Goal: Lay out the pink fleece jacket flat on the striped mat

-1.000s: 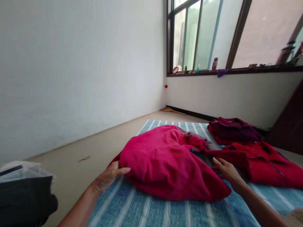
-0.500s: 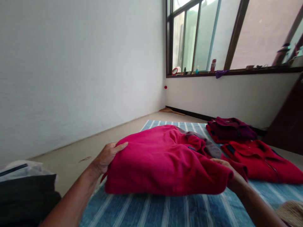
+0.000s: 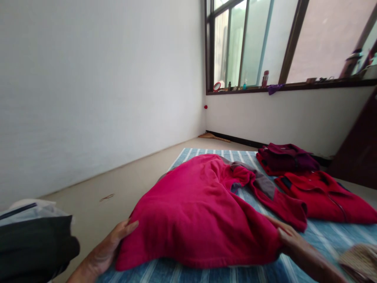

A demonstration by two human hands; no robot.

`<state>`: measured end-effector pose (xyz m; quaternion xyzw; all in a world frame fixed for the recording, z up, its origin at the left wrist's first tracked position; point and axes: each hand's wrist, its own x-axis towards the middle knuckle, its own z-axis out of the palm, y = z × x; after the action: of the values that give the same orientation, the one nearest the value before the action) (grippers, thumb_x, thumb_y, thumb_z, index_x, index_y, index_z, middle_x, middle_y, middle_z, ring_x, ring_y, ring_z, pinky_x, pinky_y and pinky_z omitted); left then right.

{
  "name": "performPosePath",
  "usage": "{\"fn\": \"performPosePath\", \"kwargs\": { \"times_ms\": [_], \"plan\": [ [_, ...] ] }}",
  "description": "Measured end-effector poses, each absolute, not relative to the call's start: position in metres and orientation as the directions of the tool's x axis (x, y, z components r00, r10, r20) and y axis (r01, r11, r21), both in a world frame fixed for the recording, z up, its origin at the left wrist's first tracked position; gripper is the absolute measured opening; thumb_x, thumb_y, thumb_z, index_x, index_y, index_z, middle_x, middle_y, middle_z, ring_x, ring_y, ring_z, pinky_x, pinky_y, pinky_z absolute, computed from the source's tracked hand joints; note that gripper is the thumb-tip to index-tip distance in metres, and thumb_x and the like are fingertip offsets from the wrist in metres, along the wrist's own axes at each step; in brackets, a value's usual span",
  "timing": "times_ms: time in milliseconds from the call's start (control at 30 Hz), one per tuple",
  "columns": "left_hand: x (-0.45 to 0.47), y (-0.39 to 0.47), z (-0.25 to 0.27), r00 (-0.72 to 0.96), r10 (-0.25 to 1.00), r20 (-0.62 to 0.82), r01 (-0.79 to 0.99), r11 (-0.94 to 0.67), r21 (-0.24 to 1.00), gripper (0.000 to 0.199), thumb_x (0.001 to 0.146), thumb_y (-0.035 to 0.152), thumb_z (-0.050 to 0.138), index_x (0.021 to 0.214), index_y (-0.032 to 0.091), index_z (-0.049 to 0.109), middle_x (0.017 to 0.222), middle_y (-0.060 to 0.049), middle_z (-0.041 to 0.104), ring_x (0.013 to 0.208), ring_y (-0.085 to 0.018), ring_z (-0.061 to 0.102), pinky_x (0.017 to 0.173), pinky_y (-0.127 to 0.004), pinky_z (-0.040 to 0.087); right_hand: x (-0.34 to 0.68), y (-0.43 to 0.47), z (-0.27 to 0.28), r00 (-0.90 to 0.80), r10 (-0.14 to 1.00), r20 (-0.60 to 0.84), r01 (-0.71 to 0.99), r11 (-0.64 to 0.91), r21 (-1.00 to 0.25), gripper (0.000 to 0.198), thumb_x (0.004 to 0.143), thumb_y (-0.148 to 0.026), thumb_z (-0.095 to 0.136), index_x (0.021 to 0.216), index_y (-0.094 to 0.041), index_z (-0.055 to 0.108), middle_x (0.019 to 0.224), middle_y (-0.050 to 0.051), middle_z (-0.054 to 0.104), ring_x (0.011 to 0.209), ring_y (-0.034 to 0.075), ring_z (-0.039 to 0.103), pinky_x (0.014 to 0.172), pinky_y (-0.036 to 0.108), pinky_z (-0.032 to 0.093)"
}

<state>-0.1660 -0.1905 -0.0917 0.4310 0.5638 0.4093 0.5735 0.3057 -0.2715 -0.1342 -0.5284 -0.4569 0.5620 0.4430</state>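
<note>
A bright pink-red long-sleeved garment with grey panels, perhaps a jacket (image 3: 188,212), is spread over a blue-and-white striped sheet (image 3: 147,271). At its lower left edge, my left hand (image 3: 113,239) pinches the cloth, thumb on top and the other fingers hidden beneath. My right hand (image 3: 290,236) grips the opposite lower edge, its fingertips partly behind the fabric. One sleeve (image 3: 273,196) with a grey patch stretches out to the right on the sheet, close to a folded red jacket (image 3: 326,196).
Behind the red jacket lies a folded maroon garment (image 3: 287,157) on more red cloth. Dark folded cloth (image 3: 32,243) is at the lower left. A beige knitted item (image 3: 359,259) sits at the lower right. Small bottles line the windowsill (image 3: 250,91); a broom (image 3: 213,136) rests in the corner.
Both hands have come down and nearer to me, drawing the jacket's lower edge along. The cloth now lies flatter and longer, and its sleeve at the right shows more.
</note>
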Motion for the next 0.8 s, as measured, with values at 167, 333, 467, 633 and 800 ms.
{"fn": "performPosePath", "kwargs": {
  "times_ms": [167, 333, 467, 633, 800],
  "plan": [
    [-0.155, -0.203, -0.084, 0.052, 0.927, -0.372, -0.005, 0.372, 0.928, 0.039, 0.051, 0.034, 0.083, 0.086, 0.020, 0.072, 0.091, -0.005, 0.075, 0.096, -0.034, 0.066, 0.089, -0.042, 0.052, 0.283, -0.270, -0.118, -0.068, 0.983, -0.171, -0.146, -0.180, -0.973, 0.061, 0.067, -0.038, 0.075, 0.123, -0.022, 0.060, 0.115, 0.009, 0.066, 0.104, 0.030, 0.062, 0.092, 0.041, 0.047],
    [-0.147, -0.207, -0.046, 0.032, 0.948, -0.317, -0.068, 0.319, 0.945, 0.050, 0.052, 0.031, 0.083, 0.097, 0.014, 0.070, 0.077, -0.006, 0.075, 0.073, -0.033, 0.070, 0.071, -0.042, 0.058, 0.288, -0.280, -0.107, 0.048, 0.992, -0.119, -0.490, -0.080, -0.868, 0.056, 0.071, -0.035, 0.074, 0.124, -0.022, 0.059, 0.114, 0.010, 0.066, 0.100, 0.027, 0.063, 0.090, 0.039, 0.047],
    [-0.156, -0.215, -0.041, 0.089, 0.895, -0.437, 0.032, 0.436, 0.899, 0.044, 0.053, 0.033, 0.083, 0.091, 0.015, 0.071, 0.080, -0.007, 0.075, 0.081, -0.034, 0.070, 0.076, -0.042, 0.057, 0.295, -0.302, -0.122, 0.028, 0.976, -0.215, -0.501, -0.173, -0.848, 0.050, 0.068, -0.032, 0.074, 0.116, -0.024, 0.063, 0.115, 0.009, 0.066, 0.106, 0.028, 0.061, 0.093, 0.039, 0.045],
    [-0.161, -0.232, -0.064, 0.103, 0.849, -0.518, 0.189, 0.494, 0.849, 0.038, 0.051, 0.035, 0.084, 0.084, 0.022, 0.071, 0.084, -0.005, 0.075, 0.091, -0.034, 0.068, 0.084, -0.040, 0.055, 0.300, -0.326, -0.167, -0.001, 0.951, -0.308, -0.337, -0.290, -0.896, 0.051, 0.064, -0.039, 0.074, 0.111, -0.020, 0.066, 0.102, 0.009, 0.070, 0.092, 0.028, 0.066, 0.081, 0.037, 0.052],
    [-0.168, -0.242, -0.077, -0.046, 0.857, -0.513, 0.064, 0.515, 0.855, 0.049, 0.052, 0.047, 0.084, 0.089, 0.019, 0.069, 0.089, -0.005, 0.075, 0.091, -0.029, 0.069, 0.089, -0.036, 0.053, 0.309, -0.336, -0.165, -0.049, 0.942, -0.332, -0.244, -0.334, -0.910, 0.052, 0.069, -0.042, 0.072, 0.116, -0.021, 0.064, 0.096, 0.007, 0.070, 0.076, 0.024, 0.068, 0.076, 0.036, 0.053]
  ]
}}
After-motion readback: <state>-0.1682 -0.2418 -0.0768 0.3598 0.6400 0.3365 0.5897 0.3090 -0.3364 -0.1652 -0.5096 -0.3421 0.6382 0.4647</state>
